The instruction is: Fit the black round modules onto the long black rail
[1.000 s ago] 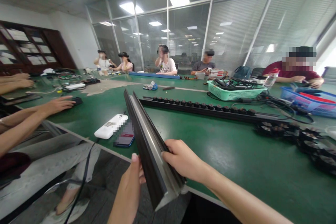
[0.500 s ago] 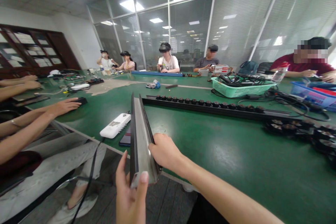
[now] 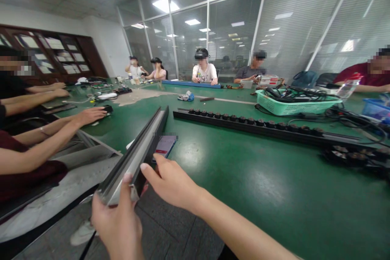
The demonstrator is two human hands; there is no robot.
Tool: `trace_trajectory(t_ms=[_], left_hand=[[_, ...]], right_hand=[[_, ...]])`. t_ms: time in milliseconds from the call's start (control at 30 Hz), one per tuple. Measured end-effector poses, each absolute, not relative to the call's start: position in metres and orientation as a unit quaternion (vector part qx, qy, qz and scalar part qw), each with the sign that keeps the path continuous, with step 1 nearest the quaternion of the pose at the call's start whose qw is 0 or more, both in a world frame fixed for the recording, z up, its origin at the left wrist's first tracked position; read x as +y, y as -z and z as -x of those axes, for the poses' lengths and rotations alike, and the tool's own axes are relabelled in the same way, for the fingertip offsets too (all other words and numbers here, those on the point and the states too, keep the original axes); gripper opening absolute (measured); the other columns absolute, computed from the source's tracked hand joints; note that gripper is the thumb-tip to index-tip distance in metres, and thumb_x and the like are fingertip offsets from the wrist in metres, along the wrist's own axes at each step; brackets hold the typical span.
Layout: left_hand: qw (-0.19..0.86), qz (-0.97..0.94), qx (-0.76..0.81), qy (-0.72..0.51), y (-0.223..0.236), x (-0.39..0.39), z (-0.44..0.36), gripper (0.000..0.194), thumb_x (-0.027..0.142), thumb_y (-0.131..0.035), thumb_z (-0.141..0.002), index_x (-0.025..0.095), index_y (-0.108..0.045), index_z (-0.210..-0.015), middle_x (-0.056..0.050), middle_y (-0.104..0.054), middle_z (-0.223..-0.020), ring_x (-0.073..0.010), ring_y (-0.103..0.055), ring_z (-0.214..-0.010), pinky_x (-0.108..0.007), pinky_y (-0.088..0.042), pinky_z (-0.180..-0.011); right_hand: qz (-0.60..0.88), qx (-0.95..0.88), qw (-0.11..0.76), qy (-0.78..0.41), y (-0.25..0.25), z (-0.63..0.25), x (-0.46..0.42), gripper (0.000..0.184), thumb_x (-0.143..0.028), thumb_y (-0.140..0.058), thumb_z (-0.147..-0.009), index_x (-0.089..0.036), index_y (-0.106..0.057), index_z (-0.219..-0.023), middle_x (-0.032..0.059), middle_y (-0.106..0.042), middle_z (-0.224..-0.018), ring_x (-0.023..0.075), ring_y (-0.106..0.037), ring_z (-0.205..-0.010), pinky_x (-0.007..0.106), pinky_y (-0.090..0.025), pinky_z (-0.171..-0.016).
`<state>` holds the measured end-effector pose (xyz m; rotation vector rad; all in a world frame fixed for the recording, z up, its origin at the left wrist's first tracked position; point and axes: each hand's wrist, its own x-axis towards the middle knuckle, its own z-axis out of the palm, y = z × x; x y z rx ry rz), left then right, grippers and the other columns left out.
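A long dark metal channel (image 3: 138, 146) with a silvery inner face runs from my hands out over the green table (image 3: 243, 178). My left hand (image 3: 117, 223) grips its near end from below, thumb up over the silvery face. My right hand (image 3: 170, 180) presses against the channel's right side near that end, fingers closed on it. A phone (image 3: 165, 145) lies on the table just right of the channel.
A long black strip with round knobs (image 3: 252, 124) crosses the table. A green basket of cables (image 3: 294, 105) and a blue bin (image 3: 376, 109) stand at the right. Another person's arms (image 3: 55, 134) reach in at the left. Several people sit along the far side.
The channel's near end has swung left and lower, off the table edge, with both hands following it. The white device beside the phone is now hidden behind the channel.
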<state>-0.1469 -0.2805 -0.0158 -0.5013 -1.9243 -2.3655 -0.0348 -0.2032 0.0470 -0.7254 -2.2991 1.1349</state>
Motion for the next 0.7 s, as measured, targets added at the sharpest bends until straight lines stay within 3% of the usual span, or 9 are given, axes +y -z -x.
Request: trace_trajectory(t_ms=[67, 133, 233, 333, 400, 467, 600, 700], left_hand=[[-0.010, 0.136, -0.592, 0.794, -0.001, -0.278, 0.157, 0.044, 0.045, -0.086, -0.077, 0.023, -0.066, -0.109, -0.004, -0.076, -0.104, -0.0207, -0.077, -0.073, -0.034, -0.068, -0.063], [-0.004, 0.130, -0.563, 0.816, -0.015, -0.276, 0.168, 0.040, 0.042, -0.086, -0.076, 0.023, -0.063, -0.103, -0.001, -0.075, -0.093, -0.0196, -0.077, -0.064, -0.029, -0.066, -0.056], [0.051, 0.122, -0.540, 0.831, -0.022, -0.276, 0.186, 0.038, 0.047, -0.084, -0.078, 0.023, -0.059, -0.094, 0.003, -0.070, -0.083, -0.0185, -0.072, -0.054, -0.031, -0.065, -0.051], [0.040, 0.096, -0.545, 0.832, -0.013, -0.275, 0.201, 0.040, 0.050, -0.084, -0.082, 0.028, -0.052, -0.089, 0.007, -0.062, -0.069, -0.0188, -0.069, -0.051, -0.033, -0.066, -0.051], [0.025, 0.091, -0.551, 0.829, -0.003, -0.273, 0.208, 0.044, 0.051, -0.084, -0.082, 0.029, -0.046, -0.088, 0.010, -0.055, -0.063, -0.0186, -0.066, -0.049, -0.039, -0.070, -0.060], [0.032, 0.069, -0.557, 0.827, 0.008, -0.270, 0.215, 0.043, 0.051, -0.081, -0.083, 0.029, -0.045, -0.086, 0.011, -0.053, -0.060, -0.0191, -0.065, -0.046, -0.043, -0.071, -0.063], [-0.008, 0.088, -0.546, 0.833, 0.021, -0.262, 0.226, 0.036, 0.041, -0.078, -0.084, 0.030, -0.046, -0.094, 0.007, -0.061, -0.066, -0.0206, -0.072, -0.060, -0.041, -0.072, -0.066], [-0.015, 0.104, -0.542, 0.834, 0.022, -0.254, 0.227, 0.039, 0.024, -0.078, -0.073, 0.028, -0.045, -0.093, 0.008, -0.064, -0.073, -0.0169, -0.072, -0.057, -0.035, -0.072, -0.064]], right_hand=[[0.260, -0.835, 0.247, -0.417, -0.037, 0.026, -0.205, 0.050, -0.049, -0.045, -0.110, -0.013, -0.064, -0.138, 0.0104, -0.076, -0.097, 0.0241, -0.072, -0.092, 0.035, -0.053, -0.086], [0.271, -0.828, 0.244, -0.427, -0.026, 0.014, -0.206, 0.051, -0.044, -0.046, -0.110, -0.011, -0.060, -0.147, 0.0083, -0.074, -0.092, 0.0226, -0.070, -0.086, 0.033, -0.052, -0.082], [0.286, -0.813, 0.238, -0.449, -0.008, -0.008, -0.210, 0.045, -0.037, -0.049, -0.108, -0.012, -0.063, -0.143, 0.0038, -0.069, -0.082, 0.0193, -0.063, -0.076, 0.030, -0.047, -0.073], [0.301, -0.796, 0.245, -0.465, 0.007, -0.032, -0.214, 0.040, -0.037, -0.050, -0.107, -0.014, -0.065, -0.137, -0.0015, -0.060, -0.073, 0.0158, -0.056, -0.069, 0.028, -0.041, -0.068], [0.319, -0.778, 0.254, -0.477, 0.016, -0.049, -0.215, 0.039, -0.041, -0.049, -0.108, -0.015, -0.066, -0.132, -0.0027, -0.058, -0.072, 0.0144, -0.054, -0.068, 0.027, -0.040, -0.067], [0.338, -0.765, 0.268, -0.478, 0.022, -0.066, -0.215, 0.040, -0.047, -0.047, -0.108, -0.017, -0.068, -0.126, -0.0030, -0.056, -0.072, 0.0140, -0.052, -0.068, 0.027, -0.038, -0.066], [0.362, -0.757, 0.273, -0.470, 0.029, -0.097, -0.215, 0.047, -0.058, -0.044, -0.108, -0.019, -0.067, -0.123, -0.0036, -0.053, -0.071, 0.0139, -0.049, -0.065, 0.028, -0.036, -0.064], [0.383, -0.746, 0.277, -0.468, 0.033, -0.114, -0.214, 0.048, -0.061, -0.045, -0.107, -0.020, -0.066, -0.121, -0.0036, -0.051, -0.071, 0.0139, -0.047, -0.065, 0.028, -0.035, -0.063]])
